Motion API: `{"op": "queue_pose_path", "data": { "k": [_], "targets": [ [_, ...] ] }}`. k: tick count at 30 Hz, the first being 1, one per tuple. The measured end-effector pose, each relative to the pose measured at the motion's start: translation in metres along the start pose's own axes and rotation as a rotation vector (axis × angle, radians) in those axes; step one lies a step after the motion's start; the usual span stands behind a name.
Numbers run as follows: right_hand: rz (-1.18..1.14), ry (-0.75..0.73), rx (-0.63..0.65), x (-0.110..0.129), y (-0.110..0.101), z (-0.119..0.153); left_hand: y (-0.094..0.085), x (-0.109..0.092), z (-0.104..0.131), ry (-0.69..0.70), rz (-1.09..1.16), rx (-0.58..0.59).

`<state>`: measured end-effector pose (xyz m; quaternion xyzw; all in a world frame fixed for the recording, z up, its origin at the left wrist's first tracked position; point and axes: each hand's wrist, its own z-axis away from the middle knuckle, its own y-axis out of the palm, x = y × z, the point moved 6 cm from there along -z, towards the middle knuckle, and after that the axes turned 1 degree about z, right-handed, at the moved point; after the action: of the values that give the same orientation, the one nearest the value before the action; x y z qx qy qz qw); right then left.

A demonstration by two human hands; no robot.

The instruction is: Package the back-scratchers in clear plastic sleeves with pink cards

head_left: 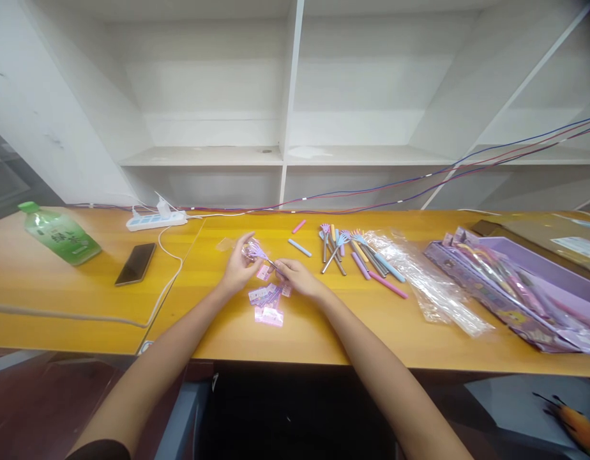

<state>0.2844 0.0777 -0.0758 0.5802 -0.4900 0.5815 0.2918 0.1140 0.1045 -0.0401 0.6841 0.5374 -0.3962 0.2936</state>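
My left hand [238, 263] is closed around the purple, claw-shaped head of a back scratcher [257, 250]; some clear shiny plastic shows around the head. My right hand [295, 276] pinches the thin metal rod of the same scratcher just below the head. Under both hands lie several small pink and purple printed cards [269, 315]. To the right is a pile of back scratchers [341, 239] with blue, pink and yellow claw heads and metal rods. Loose coloured tubes, among them a blue tube [299, 248] and a pink tube [387, 285], lie around the pile.
Clear plastic bags [433, 287] lie beside a purple box [496, 291] holding wrapped items. A cardboard box [544, 236] stands behind. At left are a green bottle [60, 235], a phone [136, 264] and a power strip [156, 220] with a white cable. White shelves [209, 155] rise behind.
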Motion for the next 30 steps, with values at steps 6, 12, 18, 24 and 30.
{"op": "queue_pose_path", "data": {
  "k": [6,12,18,24,30],
  "targets": [
    [0.037,-0.025,0.003,0.005,0.0,0.001,0.008,0.001,0.005,-0.035,-0.057,0.124],
    [0.012,-0.017,0.002,0.003,0.001,0.0,0.009,0.006,0.007,-0.07,-0.084,0.168],
    [-0.061,0.026,0.002,0.002,0.004,0.002,0.016,0.003,0.01,-0.103,-0.139,0.256],
    [-0.138,0.027,0.012,0.003,0.01,0.003,0.022,0.004,0.015,-0.13,-0.099,0.316],
    [-0.188,0.035,0.018,-0.001,0.016,0.002,0.017,0.007,0.011,-0.123,-0.028,0.185]
  ]
}}
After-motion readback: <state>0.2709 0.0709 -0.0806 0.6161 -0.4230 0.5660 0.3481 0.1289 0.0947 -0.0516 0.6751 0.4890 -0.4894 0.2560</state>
